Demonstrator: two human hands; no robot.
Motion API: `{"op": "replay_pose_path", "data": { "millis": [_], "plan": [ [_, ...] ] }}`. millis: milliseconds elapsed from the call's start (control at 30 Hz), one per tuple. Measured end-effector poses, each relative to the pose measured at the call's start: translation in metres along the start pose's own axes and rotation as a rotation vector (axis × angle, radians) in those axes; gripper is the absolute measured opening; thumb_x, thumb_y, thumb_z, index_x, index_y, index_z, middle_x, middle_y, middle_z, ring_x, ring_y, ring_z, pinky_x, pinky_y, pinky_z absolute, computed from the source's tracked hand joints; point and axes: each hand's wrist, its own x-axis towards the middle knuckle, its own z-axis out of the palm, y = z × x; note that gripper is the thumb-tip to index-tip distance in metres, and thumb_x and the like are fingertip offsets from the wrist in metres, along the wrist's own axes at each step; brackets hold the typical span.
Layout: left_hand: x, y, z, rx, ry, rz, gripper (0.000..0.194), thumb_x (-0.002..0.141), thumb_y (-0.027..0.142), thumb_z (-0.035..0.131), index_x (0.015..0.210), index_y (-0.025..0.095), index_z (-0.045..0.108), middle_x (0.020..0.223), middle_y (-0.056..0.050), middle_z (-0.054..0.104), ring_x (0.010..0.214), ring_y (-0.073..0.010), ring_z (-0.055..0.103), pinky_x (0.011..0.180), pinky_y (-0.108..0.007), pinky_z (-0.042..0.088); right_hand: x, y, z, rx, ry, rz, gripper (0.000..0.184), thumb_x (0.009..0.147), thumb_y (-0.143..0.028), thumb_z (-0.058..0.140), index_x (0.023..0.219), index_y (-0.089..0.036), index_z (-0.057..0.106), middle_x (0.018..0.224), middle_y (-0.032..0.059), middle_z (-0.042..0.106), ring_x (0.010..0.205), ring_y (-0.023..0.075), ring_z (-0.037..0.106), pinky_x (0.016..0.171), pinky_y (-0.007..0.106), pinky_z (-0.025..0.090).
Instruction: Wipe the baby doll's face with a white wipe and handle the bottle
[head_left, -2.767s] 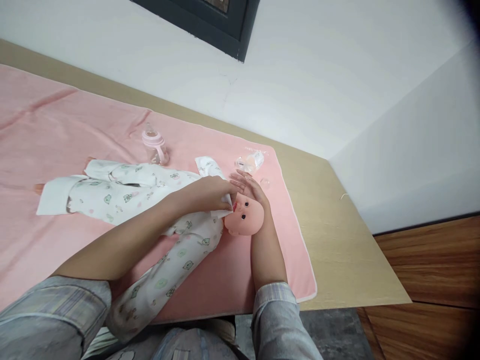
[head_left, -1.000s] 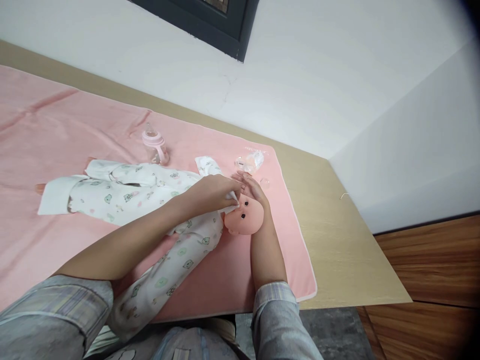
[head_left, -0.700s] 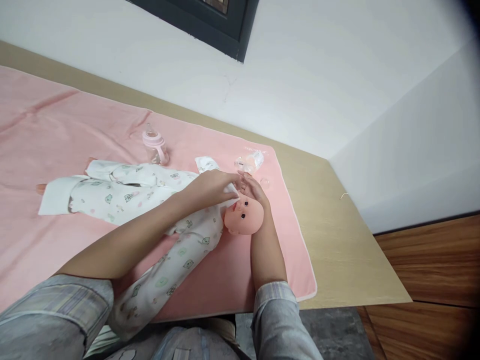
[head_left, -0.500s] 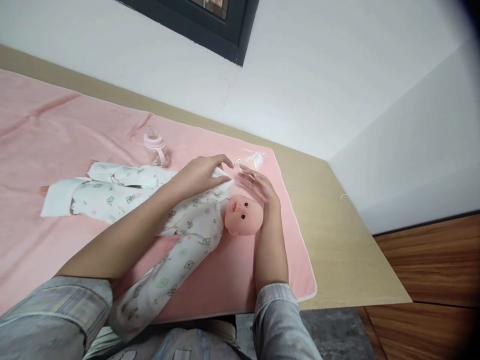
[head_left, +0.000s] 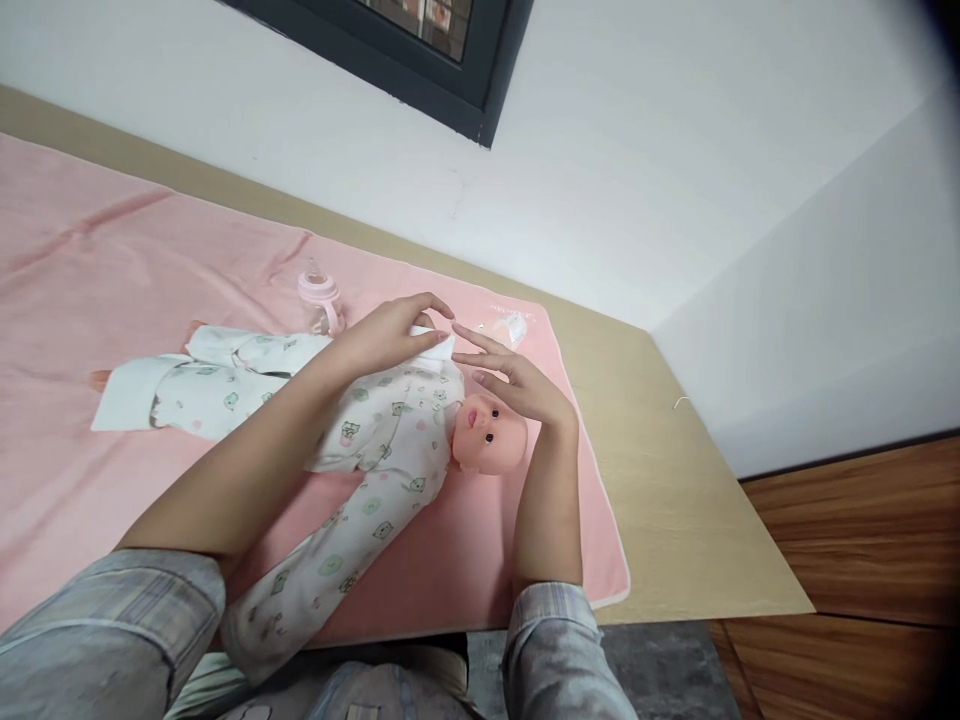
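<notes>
A baby doll [head_left: 491,450] lies on its back, its bald head toward the right. It wears a white outfit [head_left: 390,430] printed with small green animals. My left hand [head_left: 386,335] reaches across the doll's chest, with thumb and fingers around a white sleeve cuff [head_left: 433,352] on the far side. My right hand [head_left: 517,380] is above the doll's head, its fingers stretched toward the cuff and their tips close to my left fingertips. Whether they touch the cloth, I cannot tell. The doll's far hand is not visible.
Under the doll is a pink blanket [head_left: 90,300] on a wooden tabletop [head_left: 697,530]. A pink-handled baby bottle [head_left: 322,302] stands beyond the doll. Near the blanket's far right corner lies a small clear and white item [head_left: 514,329]. A white wall [head_left: 600,180] rises behind.
My right hand has moved left and its fingers have stretched toward the cuff. My left hand has pulled slightly back to the left, with the cuff moving along.
</notes>
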Motion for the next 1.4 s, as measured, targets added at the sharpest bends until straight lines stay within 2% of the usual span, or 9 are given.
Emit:
{"op": "replay_pose_path", "data": {
  "millis": [267,433,633,733,900,1000,1167,1267,1400],
  "plan": [
    [0.002,-0.007,0.003,0.039,-0.063,0.049,0.045,0.087,0.042,0.054,0.125,0.019,0.058,0.092,-0.004,0.067,0.083,-0.0227,0.062,0.076,-0.031,0.043,0.004,0.007,0.000,-0.153,0.047,-0.039,0.032,0.098,-0.042,0.051,0.125,-0.037,0.067,0.141,-0.0039,0.057,0.140,0.0189,0.045,0.124,0.047,0.029],
    [0.003,-0.012,0.004,0.042,-0.071,0.055,0.045,0.087,0.040,0.053,0.127,0.020,0.056,0.099,-0.006,0.068,0.090,-0.0245,0.064,0.078,-0.032,0.045,0.003,0.012,-0.003,-0.192,0.044,-0.006,0.034,0.098,-0.044,0.050,0.127,-0.036,0.066,0.139,-0.0018,0.059,0.140,0.0185,0.045,0.123,0.045,0.033],
    [0.002,-0.008,0.000,0.042,-0.046,0.028,0.044,0.086,0.041,0.053,0.125,0.020,0.058,0.103,-0.005,0.070,0.094,-0.0253,0.066,0.081,-0.034,0.048,0.000,0.017,-0.007,-0.135,0.054,-0.005,0.032,0.098,-0.043,0.052,0.126,-0.038,0.066,0.140,-0.0018,0.058,0.139,0.0176,0.046,0.121,0.042,0.035],
    [0.001,-0.008,-0.008,0.040,0.015,-0.047,0.043,0.085,0.042,0.055,0.122,0.021,0.060,0.104,-0.005,0.070,0.095,-0.0256,0.067,0.080,-0.034,0.051,-0.004,0.025,-0.013,-0.115,0.126,0.042,0.032,0.096,-0.042,0.054,0.124,-0.036,0.068,0.139,0.0001,0.058,0.138,0.0182,0.046,0.121,0.041,0.035],
    [-0.003,-0.020,-0.031,0.017,0.154,-0.071,0.037,0.084,0.041,0.058,0.116,0.023,0.064,0.107,-0.005,0.070,0.101,-0.0258,0.066,0.085,-0.035,0.052,-0.012,0.050,-0.029,-0.127,0.306,0.238,0.029,0.089,-0.039,0.061,0.112,-0.027,0.075,0.132,0.0052,0.062,0.130,0.0207,0.054,0.114,0.041,0.041],
    [-0.006,-0.026,-0.045,0.005,0.207,-0.132,0.036,0.083,0.041,0.061,0.113,0.022,0.066,0.106,-0.006,0.069,0.099,-0.0264,0.066,0.086,-0.036,0.053,-0.012,0.070,-0.035,-0.113,0.471,0.295,0.027,0.081,-0.037,0.067,0.101,-0.022,0.078,0.120,0.0071,0.068,0.121,0.0225,0.059,0.109,0.041,0.045],
    [-0.010,-0.038,-0.065,0.000,0.285,-0.163,0.037,0.084,0.041,0.062,0.113,0.020,0.067,0.109,-0.007,0.068,0.100,-0.0251,0.065,0.089,-0.036,0.051,-0.005,0.100,-0.035,0.047,0.744,0.315,0.028,0.071,-0.038,0.073,0.088,-0.017,0.077,0.103,0.0089,0.074,0.103,0.0237,0.066,0.101,0.043,0.050],
    [-0.012,-0.051,-0.077,0.010,0.333,-0.200,0.038,0.083,0.039,0.061,0.115,0.017,0.067,0.109,-0.007,0.068,0.099,-0.0241,0.065,0.090,-0.035,0.050,0.004,0.110,-0.035,0.125,0.774,0.260,0.033,0.070,-0.042,0.075,0.092,-0.017,0.077,0.112,0.0091,0.072,0.108,0.0233,0.065,0.102,0.042,0.051],
    [-0.016,-0.071,-0.090,0.009,0.397,-0.253,0.037,0.082,0.035,0.060,0.114,0.017,0.067,0.106,-0.005,0.069,0.097,-0.0230,0.066,0.089,-0.033,0.049,0.025,0.119,-0.038,0.292,0.701,0.231,0.042,0.068,-0.038,0.077,0.105,-0.018,0.074,0.132,0.0074,0.063,0.115,0.0204,0.063,0.106,0.037,0.051]
  ]
}}
